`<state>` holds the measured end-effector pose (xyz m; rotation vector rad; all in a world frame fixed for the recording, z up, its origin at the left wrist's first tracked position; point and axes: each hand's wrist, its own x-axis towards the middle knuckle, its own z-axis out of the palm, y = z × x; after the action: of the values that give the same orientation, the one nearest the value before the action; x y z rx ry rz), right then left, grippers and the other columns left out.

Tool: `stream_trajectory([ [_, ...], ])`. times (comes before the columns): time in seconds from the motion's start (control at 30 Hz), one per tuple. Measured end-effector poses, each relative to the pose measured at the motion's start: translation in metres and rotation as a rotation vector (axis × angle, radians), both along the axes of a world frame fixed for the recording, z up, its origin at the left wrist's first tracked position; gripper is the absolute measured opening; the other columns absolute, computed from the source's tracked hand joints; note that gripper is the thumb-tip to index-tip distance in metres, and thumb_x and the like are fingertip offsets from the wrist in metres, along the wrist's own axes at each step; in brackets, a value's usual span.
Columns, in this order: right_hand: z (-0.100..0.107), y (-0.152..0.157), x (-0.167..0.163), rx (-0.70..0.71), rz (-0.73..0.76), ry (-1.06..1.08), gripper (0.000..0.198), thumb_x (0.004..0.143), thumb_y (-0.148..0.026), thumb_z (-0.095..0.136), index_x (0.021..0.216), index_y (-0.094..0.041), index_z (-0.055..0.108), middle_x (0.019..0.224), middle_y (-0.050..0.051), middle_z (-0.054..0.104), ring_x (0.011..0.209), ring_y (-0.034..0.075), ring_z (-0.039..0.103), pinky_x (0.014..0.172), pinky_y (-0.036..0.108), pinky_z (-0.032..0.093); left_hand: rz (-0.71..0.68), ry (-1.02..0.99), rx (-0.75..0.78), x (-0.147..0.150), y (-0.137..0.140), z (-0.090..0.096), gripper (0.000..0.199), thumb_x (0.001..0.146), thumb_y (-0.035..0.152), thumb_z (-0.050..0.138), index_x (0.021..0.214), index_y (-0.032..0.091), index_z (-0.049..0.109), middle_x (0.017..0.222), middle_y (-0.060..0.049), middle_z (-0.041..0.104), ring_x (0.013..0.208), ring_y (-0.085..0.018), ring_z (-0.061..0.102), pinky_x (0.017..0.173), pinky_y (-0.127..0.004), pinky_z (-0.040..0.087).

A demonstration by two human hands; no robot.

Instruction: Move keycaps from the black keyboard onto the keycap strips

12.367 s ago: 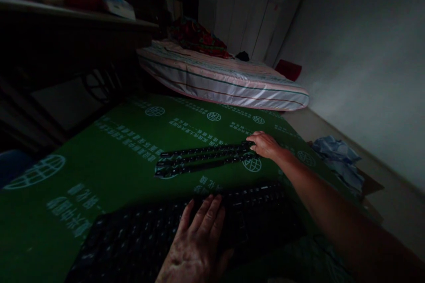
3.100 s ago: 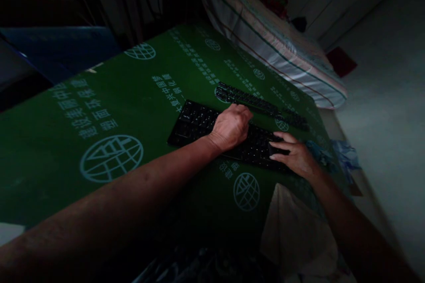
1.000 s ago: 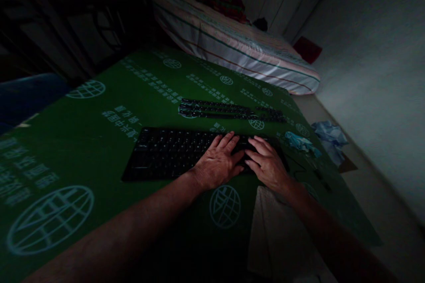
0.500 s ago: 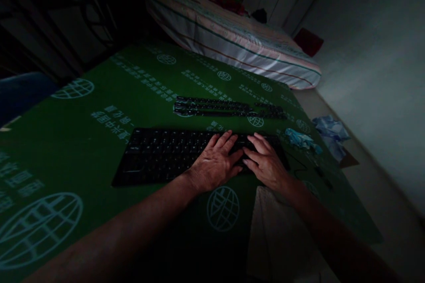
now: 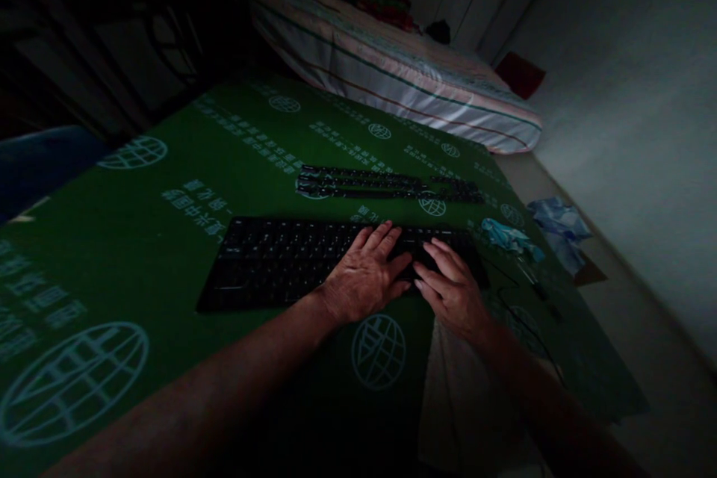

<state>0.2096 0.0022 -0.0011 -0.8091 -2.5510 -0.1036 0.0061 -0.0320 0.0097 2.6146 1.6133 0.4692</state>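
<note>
A black keyboard (image 5: 280, 258) lies on a green table covering (image 5: 184, 358) with pale globe prints and lettering. My left hand (image 5: 364, 269) rests palm down across its middle, fingers stretched out and spread over the keys. Near the keyboard's right part is my right hand (image 5: 451, 287), its fingers apart and slightly bent, with nothing held in them. Whether its fingertips press the keys cannot be made out. Beyond the keyboard, loose black keycaps (image 5: 358, 183) lie in several rows, with a looser group at their right end.
A crumpled blue wrapper (image 5: 509, 237), a dark slim tool (image 5: 535, 284) and a thin cable (image 5: 518, 314) lie to the right. Light cloth or board (image 5: 448, 388) is under my right wrist. A bed (image 5: 403, 82) stands behind the table, a pale wall (image 5: 632, 89) at right.
My right hand has drawn back a little towards me and to the right, off the upper key rows. My left hand stays on the keyboard. The view has shifted slightly.
</note>
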Motion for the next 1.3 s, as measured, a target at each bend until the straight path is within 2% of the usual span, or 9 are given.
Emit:
stream_trajectory([
  [0.3,0.007,-0.002,-0.007,0.034,-0.021,-0.1,0.026,0.089,-0.024,0.049,0.106,-0.012,0.065,0.126,0.019,0.055,0.128,0.029,0.04,0.099,0.048,0.044,0.003,0.009,0.03,0.0,0.001,-0.002,0.043,0.088,0.046,0.048,0.124,0.022,0.053,0.144,-0.015,0.037,0.137,-0.033,0.023,0.108,-0.049,0.022],
  [0.63,0.002,-0.001,-0.005,0.004,-0.047,-0.014,0.028,0.088,-0.024,0.049,0.109,-0.012,0.063,0.125,0.017,0.055,0.127,0.028,0.041,0.101,0.047,0.044,0.016,0.002,0.048,0.0,0.001,-0.005,0.043,0.088,0.046,0.047,0.124,0.023,0.052,0.145,-0.012,0.036,0.137,-0.032,0.022,0.108,-0.049,0.023],
  [0.83,-0.002,0.008,-0.007,-0.003,-0.084,0.002,0.032,0.087,-0.031,0.052,0.109,-0.011,0.064,0.13,0.019,0.05,0.128,0.03,0.039,0.101,0.048,0.043,0.018,-0.002,0.039,0.0,0.001,-0.006,0.05,0.089,0.048,0.045,0.128,0.017,0.048,0.146,-0.016,0.034,0.138,-0.032,0.02,0.109,-0.048,0.021],
  [1.03,0.004,0.01,-0.013,-0.01,-0.13,-0.098,0.032,0.087,-0.034,0.053,0.108,-0.015,0.065,0.133,0.018,0.048,0.129,0.031,0.037,0.098,0.048,0.043,0.038,0.002,0.023,-0.001,0.0,-0.003,0.057,0.087,0.048,0.048,0.128,0.008,0.045,0.146,-0.018,0.033,0.138,-0.032,0.021,0.11,-0.046,0.023],
  [1.3,0.011,0.008,-0.018,0.022,-0.172,-0.239,0.032,0.087,-0.036,0.053,0.112,-0.018,0.063,0.133,0.017,0.049,0.13,0.031,0.035,0.098,0.049,0.038,0.053,-0.011,0.05,-0.003,0.0,-0.007,0.057,0.087,0.048,0.047,0.127,0.008,0.046,0.145,-0.019,0.034,0.137,-0.033,0.022,0.109,-0.047,0.026],
])
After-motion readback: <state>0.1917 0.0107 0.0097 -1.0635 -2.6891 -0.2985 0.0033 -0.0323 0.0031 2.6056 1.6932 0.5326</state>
